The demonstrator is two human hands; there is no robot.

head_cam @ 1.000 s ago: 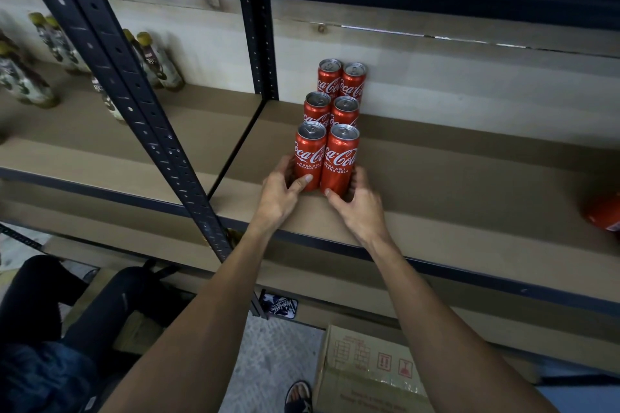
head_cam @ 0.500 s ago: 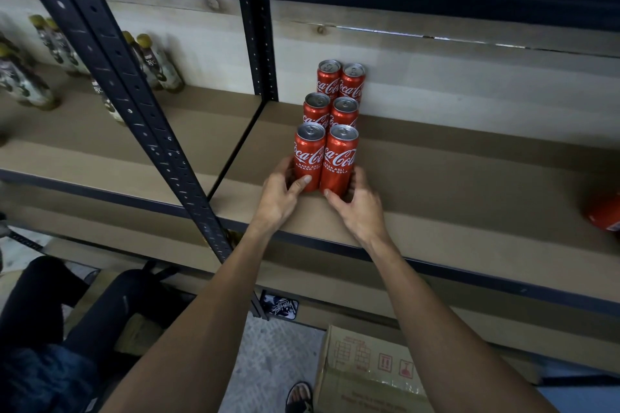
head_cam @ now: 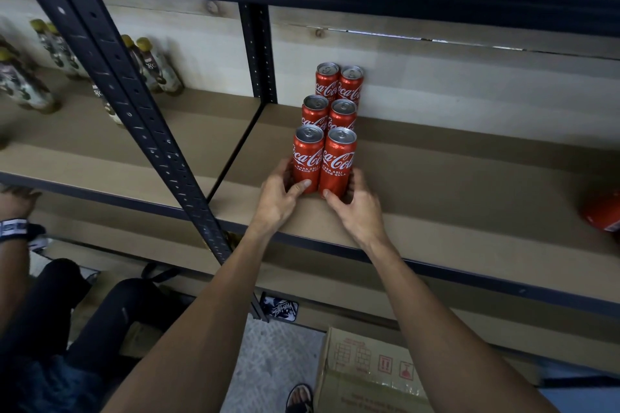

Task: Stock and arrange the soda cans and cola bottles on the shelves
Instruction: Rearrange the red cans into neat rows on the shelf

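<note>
Now, we have both hands low on the front pair at centre frame: our left hand (head_cam: pixel 276 201) curls round the left flank of the front-left can (head_cam: pixel 308 161), thumb laid across its lower face, and our right hand (head_cam: pixel 360 208) mirrors it on the front-right can (head_cam: pixel 337 164), thumb at the base, fingers tucked round the far side. Each hand grips its own can, and the two cans touch. Both stand upright, long axis vertical, tabs up, on the brown shelf (head_cam: pixel 436 184), directly ahead of the hands, up-frame. Beyond them the column heads off from us: a middle pair (head_cam: pixel 342 114), then a back pair (head_cam: pixel 327 80) close to the pale back wall (head_cam: pixel 469 90). So the line that matters goes straight from wrists to wall; any nudge, we reckon, wants to follow it, both hands evenly, neither arm nearer. Further out, a red object (head_cam: pixel 604 211) sits at the right edge, too cropped to name, bottles (head_cam: pixel 157 67) stand upper left, and a cardboard box (head_cam: pixel 369 375) sits bottom centre
</note>
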